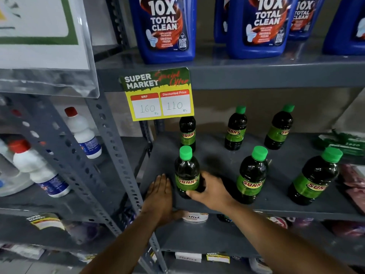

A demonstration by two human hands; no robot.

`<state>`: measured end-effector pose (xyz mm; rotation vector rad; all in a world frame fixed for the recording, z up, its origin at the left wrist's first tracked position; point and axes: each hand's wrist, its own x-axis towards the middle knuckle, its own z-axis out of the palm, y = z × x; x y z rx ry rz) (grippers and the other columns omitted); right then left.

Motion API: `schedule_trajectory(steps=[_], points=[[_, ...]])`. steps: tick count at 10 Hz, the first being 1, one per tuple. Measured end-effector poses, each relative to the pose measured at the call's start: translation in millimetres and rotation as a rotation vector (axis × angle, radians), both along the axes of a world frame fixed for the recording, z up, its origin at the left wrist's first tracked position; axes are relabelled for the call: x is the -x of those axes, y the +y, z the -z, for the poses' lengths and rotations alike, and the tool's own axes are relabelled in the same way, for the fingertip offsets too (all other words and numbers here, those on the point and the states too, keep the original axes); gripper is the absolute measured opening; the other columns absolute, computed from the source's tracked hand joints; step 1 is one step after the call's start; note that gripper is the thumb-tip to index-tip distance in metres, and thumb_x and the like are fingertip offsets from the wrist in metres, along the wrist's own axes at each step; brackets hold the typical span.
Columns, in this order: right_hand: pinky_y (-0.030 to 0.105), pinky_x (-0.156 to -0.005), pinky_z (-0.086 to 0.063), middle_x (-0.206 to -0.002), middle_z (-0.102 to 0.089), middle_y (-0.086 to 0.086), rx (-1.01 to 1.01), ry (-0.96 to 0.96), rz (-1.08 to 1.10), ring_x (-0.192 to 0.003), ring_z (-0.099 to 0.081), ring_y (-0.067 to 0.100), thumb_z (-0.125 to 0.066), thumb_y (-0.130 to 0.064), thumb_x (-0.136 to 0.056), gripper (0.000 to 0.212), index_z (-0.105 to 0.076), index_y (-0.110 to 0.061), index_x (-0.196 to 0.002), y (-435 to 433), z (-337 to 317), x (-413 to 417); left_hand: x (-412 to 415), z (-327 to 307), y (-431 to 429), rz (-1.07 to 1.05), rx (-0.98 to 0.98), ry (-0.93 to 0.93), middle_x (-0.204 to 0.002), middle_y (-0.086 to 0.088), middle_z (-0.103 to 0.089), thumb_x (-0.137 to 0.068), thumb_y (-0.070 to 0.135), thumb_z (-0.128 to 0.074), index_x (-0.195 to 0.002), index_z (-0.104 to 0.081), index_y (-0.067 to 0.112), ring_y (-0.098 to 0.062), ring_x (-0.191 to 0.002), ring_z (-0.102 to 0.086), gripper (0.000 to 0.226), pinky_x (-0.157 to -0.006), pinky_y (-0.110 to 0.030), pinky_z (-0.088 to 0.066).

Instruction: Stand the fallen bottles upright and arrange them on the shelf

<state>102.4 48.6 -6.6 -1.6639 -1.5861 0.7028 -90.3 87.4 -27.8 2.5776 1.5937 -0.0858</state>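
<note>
Flat and open, the left hand point(161, 191) lies palm down on the front left corner of the grey shelf point(217, 155), fingers stretched out together and holding nothing; its thumb hooks under the shelf's front lip. Just to its right, the right hand point(211, 191) curls around the lower part of the front-left bottle point(187, 173), with the thumb across the green label and the other fingers wrapped behind, out of sight. That bottle stands upright near the shelf's front edge, dark liquid inside, green cap on top.

Directly behind it stands a second dark bottle point(187, 133), its top hidden by the yellow price tag point(158, 95) that hangs from the shelf above and reads 160 and 110. Further right, the middle front bottle point(252, 175) stands upright, near the right hand but apart from it, and behind it the middle rear bottle point(236, 128) is upright too. On the right side sit the rear right bottle point(279, 127) and the front right bottle point(316, 176), both on their bases; they seem to lean, which may be only the wide lens. All six form two rows of three, well spaced.

White bottles with red caps point(83, 131) stand on the neighbouring rack at far left, and blue cleaner jugs point(166, 28) line the upper shelf.
</note>
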Motion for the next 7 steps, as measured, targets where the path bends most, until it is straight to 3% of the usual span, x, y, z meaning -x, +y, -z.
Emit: schedule_trajectory(steps=[1, 2, 3, 4, 5, 6, 7], points=[[0.027, -0.086, -0.054, -0.105, -0.073, -0.008, -0.021, 0.023, -0.007, -0.095, -0.067, 0.004, -0.081, -0.035, -0.066, 0.057, -0.062, -0.026, -0.119, -11, 3, 7, -2, -1, 2, -0.006, 0.033, 0.041, -0.16, -0.016, 0.016, -0.049, 0.1, -0.023, -0.148, 0.015, 0.002, -0.027, -0.146, 0.016, 0.144, -0.115, -0.038, 0.01], [0.032, -0.088, -0.055, -0.107, -0.073, -0.009, -0.013, 0.056, -0.012, -0.097, -0.067, 0.003, -0.079, -0.038, -0.065, 0.061, -0.06, -0.029, -0.122, -13, 7, 10, -2, 1, 5, -0.012, 0.046, 0.06, -0.159, -0.015, 0.019, -0.046, 0.1, -0.023, -0.148, 0.017, 0.003, -0.027, -0.145, 0.018, 0.146, -0.115, -0.038, 0.01], [0.035, -0.09, -0.055, -0.111, -0.072, -0.009, -0.001, 0.071, -0.008, -0.101, -0.067, 0.004, -0.077, -0.041, -0.067, 0.061, -0.057, -0.032, -0.123, -16, 7, 10, -2, 2, 1, -0.016, 0.041, 0.044, -0.16, -0.014, 0.018, -0.067, 0.088, -0.047, -0.149, 0.016, 0.003, -0.026, -0.146, 0.017, 0.134, -0.117, -0.04, 0.007], [0.033, -0.098, -0.051, -0.123, -0.066, -0.006, 0.003, 0.066, -0.036, -0.113, -0.062, 0.008, -0.078, -0.039, -0.071, 0.071, -0.046, -0.03, -0.134, -20, 5, 13, -2, 0, -2, -0.019, 0.022, 0.033, -0.16, -0.014, 0.015, -0.07, 0.085, -0.048, -0.149, 0.015, 0.004, -0.026, -0.146, 0.014, 0.13, -0.117, -0.04, 0.005], [0.028, -0.109, -0.039, -0.143, -0.046, -0.003, -0.046, 0.083, 0.006, -0.132, -0.044, 0.007, -0.079, -0.043, -0.071, 0.096, -0.028, -0.023, -0.15, -41, 7, 12, -2, -3, -6, -0.032, 0.009, 0.011, -0.161, -0.013, 0.014, -0.064, 0.09, -0.044, -0.15, 0.014, 0.005, -0.026, -0.146, 0.013, 0.134, -0.118, -0.04, 0.004], [0.029, -0.11, -0.038, -0.139, -0.043, -0.003, -0.103, 0.042, 0.03, -0.13, -0.043, 0.004, -0.075, -0.04, -0.078, 0.087, -0.03, -0.021, -0.15, -79, 18, 1, -4, -3, -11, -0.035, 0.007, -0.025, -0.161, -0.012, 0.012, -0.05, 0.095, -0.032, -0.15, 0.013, 0.007, -0.025, -0.147, 0.011, 0.141, -0.118, -0.04, 0.002], [0.026, -0.11, -0.036, -0.135, -0.044, -0.005, -0.102, -0.13, 0.013, -0.128, -0.043, 0.006, -0.068, -0.039, -0.085, 0.068, -0.039, -0.024, -0.145, -115, 21, -21, -2, -4, -7, -0.054, -0.011, -0.051, -0.161, -0.015, 0.008, -0.05, 0.096, -0.036, -0.151, 0.009, 0.005, -0.028, -0.147, 0.008, 0.143, -0.119, -0.042, -0.002]])
